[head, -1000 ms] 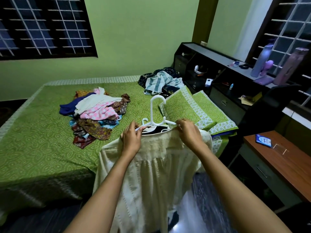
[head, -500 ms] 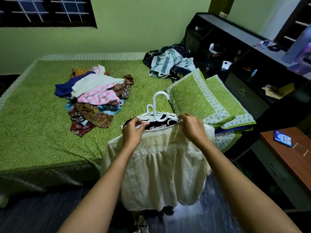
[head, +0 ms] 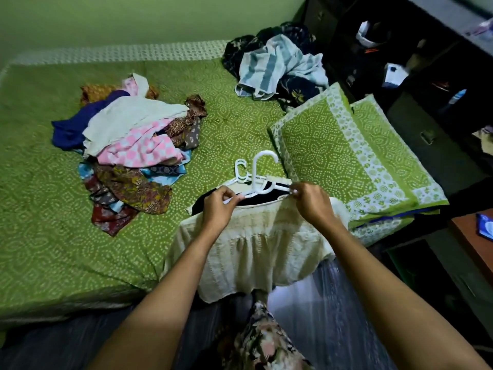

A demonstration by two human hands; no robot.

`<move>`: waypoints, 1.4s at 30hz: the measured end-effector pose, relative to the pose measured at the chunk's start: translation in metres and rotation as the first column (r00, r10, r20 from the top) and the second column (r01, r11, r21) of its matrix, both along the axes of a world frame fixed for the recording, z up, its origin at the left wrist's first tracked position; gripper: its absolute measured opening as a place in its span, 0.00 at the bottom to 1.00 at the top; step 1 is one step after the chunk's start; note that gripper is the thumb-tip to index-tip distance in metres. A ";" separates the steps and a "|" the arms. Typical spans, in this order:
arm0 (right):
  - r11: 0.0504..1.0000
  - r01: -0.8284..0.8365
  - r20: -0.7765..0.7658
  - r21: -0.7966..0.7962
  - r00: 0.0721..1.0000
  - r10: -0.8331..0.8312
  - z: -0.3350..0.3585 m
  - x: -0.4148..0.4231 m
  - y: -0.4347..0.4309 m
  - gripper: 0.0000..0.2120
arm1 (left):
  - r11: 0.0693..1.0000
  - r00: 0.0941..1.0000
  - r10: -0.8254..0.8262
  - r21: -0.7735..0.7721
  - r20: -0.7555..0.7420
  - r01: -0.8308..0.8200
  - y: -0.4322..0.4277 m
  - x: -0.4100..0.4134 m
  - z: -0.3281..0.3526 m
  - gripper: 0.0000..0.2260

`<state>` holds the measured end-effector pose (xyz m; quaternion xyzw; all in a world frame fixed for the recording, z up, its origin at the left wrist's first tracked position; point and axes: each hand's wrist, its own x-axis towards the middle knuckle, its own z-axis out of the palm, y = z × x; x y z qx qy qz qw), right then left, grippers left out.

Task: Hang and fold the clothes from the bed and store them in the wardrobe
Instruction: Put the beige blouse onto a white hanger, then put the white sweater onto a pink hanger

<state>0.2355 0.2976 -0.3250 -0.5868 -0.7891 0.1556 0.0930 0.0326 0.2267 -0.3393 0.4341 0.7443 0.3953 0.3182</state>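
Over the near edge of the bed I hold a cream top up by its shoulders, its hem hanging down in front of my floral skirt and the dark floor. My left hand is curled, thumb and fingers pinching the top's left shoulder against one arm of a white hanger. My right hand pinches the other shoulder against the hanger's opposite arm, fingertips bunched tight. The hanger's hook stands up just beyond my knuckles, and its arms sit at the neckline of the top

Behind the neckline a black garment lies on the bed, and a smaller white hook shows just beside the one I hold; I cannot tell how many hangers lie there. Farther left on the green sheet is a loose pile of clothes: blue, white, pink check and brown prints heaped together. Near the far right corner a striped towel rests on a dark floral cloth. Two green pillows overlap at the bed's right side, next to a dark shelving unit, with a wooden table at the right edge
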 end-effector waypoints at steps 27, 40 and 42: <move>0.238 -0.097 -0.255 -0.966 0.461 -0.850 -0.125 -0.140 0.205 0.25 | 0.840 0.482 0.541 -0.417 0.689 -0.347 0.198 -0.060 -0.083 0.29; 0.431 -0.241 -0.472 -0.869 0.663 -0.581 -0.043 -0.293 0.108 0.25 | 0.749 0.352 0.527 -0.227 0.774 -0.622 0.077 -0.186 -0.011 0.30; 0.451 -0.309 -0.529 -0.837 0.669 -0.523 -0.022 -0.341 0.067 0.24 | 0.722 0.360 0.520 -0.174 0.775 -0.669 0.034 -0.227 0.008 0.30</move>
